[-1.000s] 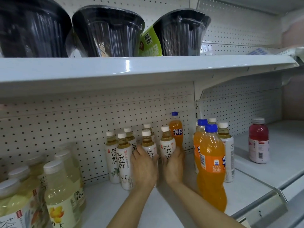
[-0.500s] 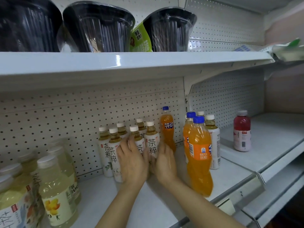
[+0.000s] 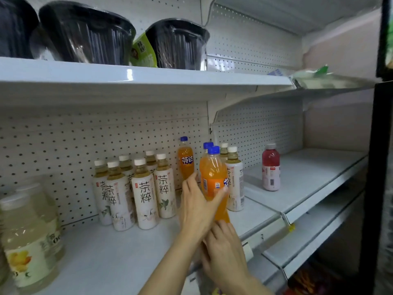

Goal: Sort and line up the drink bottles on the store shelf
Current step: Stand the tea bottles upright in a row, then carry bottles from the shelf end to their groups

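White metal store shelf [image 3: 119, 248] backed by white pegboard [image 3: 63, 141], seen from slightly below the upper shelf.

Front orange soda bottle with blue cap [image 3: 212, 179] upright near the shelf's front right corner, a second one just behind it with only the cap and neck showing. Left hand [image 3: 197, 207] spread around the front bottle's left side, thumb across the label, fingers mostly straight, reaching behind. Right hand [image 3: 223, 250] low at the bottle's base, fingers curled; actual grip not discernible.

Just right: two white-labelled tea bottles with white caps [image 3: 235, 179]. Behind, against the pegboard: a third orange soda bottle [image 3: 186, 162]. To the left: a cluster of six matching white-labelled tea bottles [image 3: 144, 194] in two rough rows. Far left: large pale yellow juice bottles [image 3: 29, 235]. On the adjoining right shelf: a lone red drink bottle [image 3: 270, 169], well apart. On the upper shelf: black plastic bowls in clear wrap [image 3: 89, 35].
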Action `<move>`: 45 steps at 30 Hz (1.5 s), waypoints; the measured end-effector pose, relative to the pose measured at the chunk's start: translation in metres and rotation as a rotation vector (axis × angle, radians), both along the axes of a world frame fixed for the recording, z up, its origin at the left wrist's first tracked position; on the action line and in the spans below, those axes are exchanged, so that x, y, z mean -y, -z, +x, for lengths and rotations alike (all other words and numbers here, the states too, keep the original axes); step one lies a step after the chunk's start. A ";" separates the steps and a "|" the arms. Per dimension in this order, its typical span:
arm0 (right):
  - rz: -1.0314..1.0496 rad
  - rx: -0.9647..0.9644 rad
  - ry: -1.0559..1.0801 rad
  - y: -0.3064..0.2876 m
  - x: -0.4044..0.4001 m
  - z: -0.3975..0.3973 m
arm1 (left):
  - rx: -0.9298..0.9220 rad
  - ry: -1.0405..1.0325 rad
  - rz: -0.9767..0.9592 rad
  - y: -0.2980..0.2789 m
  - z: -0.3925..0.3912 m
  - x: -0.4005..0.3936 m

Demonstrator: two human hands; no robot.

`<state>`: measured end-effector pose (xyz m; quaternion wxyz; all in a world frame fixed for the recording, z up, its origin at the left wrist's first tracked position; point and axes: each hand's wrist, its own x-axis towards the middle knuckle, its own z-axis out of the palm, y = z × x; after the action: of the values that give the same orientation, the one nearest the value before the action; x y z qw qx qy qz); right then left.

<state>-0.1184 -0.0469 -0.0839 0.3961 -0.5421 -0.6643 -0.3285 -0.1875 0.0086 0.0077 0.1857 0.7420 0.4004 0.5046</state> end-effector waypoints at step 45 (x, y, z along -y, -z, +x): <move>-0.329 -1.122 -0.228 -0.046 -0.131 0.334 | -0.054 -0.231 -0.267 0.034 0.100 0.019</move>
<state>0.2152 0.0842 -0.0377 0.6301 -0.6125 -0.4496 0.1601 -0.0871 -0.0108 -0.0260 0.2127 0.6731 0.5511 0.4450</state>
